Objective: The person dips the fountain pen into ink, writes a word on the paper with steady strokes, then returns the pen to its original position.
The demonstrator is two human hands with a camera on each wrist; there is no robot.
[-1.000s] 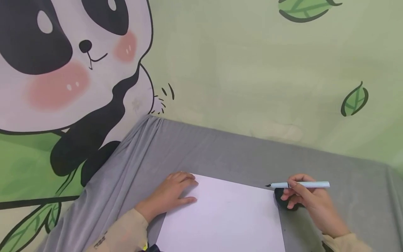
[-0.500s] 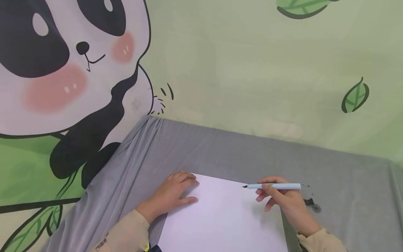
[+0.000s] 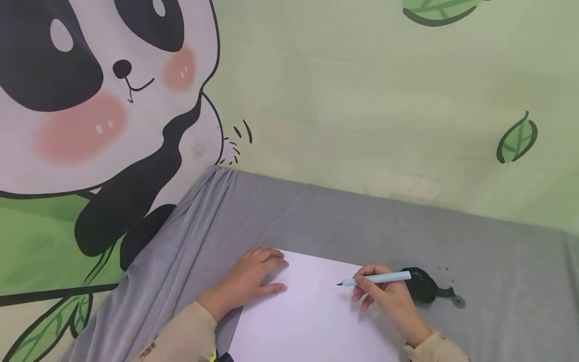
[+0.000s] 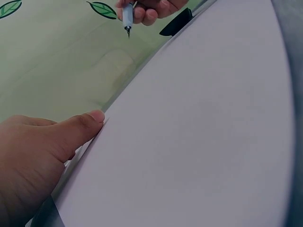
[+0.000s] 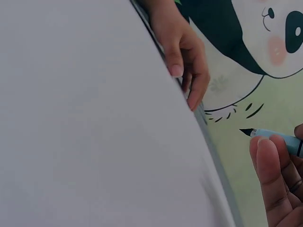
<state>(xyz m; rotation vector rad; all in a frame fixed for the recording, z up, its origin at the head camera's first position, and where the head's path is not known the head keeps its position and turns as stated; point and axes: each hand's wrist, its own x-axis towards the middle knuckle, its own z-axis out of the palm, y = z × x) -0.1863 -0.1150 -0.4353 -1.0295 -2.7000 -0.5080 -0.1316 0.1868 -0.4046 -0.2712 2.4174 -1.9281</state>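
A blank white sheet of paper [image 3: 307, 322] lies on the grey cloth. My left hand [image 3: 246, 279] rests at its upper left corner, thumb and fingers spread over the edge. In the left wrist view the thumb [image 4: 85, 126] lies along the sheet's border. Above the upper right part of the paper, my right hand [image 3: 391, 301] pinches a light blue brush pen [image 3: 391, 277]. The pen slants slightly, its dark tip pointing left and standing off the sheet in the right wrist view. Several of the right fingers [image 5: 269, 161] curl below the barrel.
Just right of the right hand, a black rounded object [image 3: 421, 285] with a narrow neck and ring lies on the grey cloth [image 3: 325, 216]. Small dark specks sit near it. Behind rises a green wall [image 3: 362, 110] with a painted panda [image 3: 194, 141] and leaves.
My right hand has moved left with the brush pen, from beyond the paper's right corner to over the sheet, uncovering the black object. My left hand has stayed in place.
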